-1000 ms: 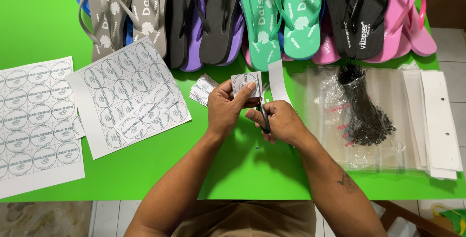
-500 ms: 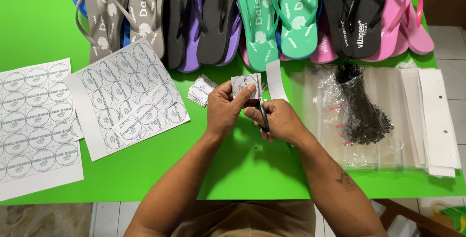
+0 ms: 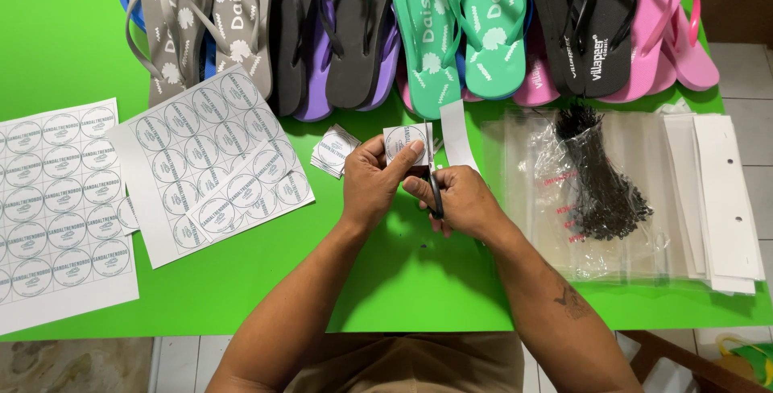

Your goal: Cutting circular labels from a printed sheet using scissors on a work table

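Observation:
My left hand pinches a small square paper label with a printed circle between thumb and fingers, above the green table. My right hand grips black-handled scissors, whose blades point up to the label's right edge. A cut white paper strip lies just right of the label. A small pile of cut square labels rests to the left of my left hand.
Two white sheets of round printed labels lie at the left. A row of flip-flops in grey, black, purple, teal and pink lines the far edge. At the right are clear plastic bags, a bundle of black ties and white card strips.
Both hands stay together at the table's middle; the label and scissors have shifted only slightly.

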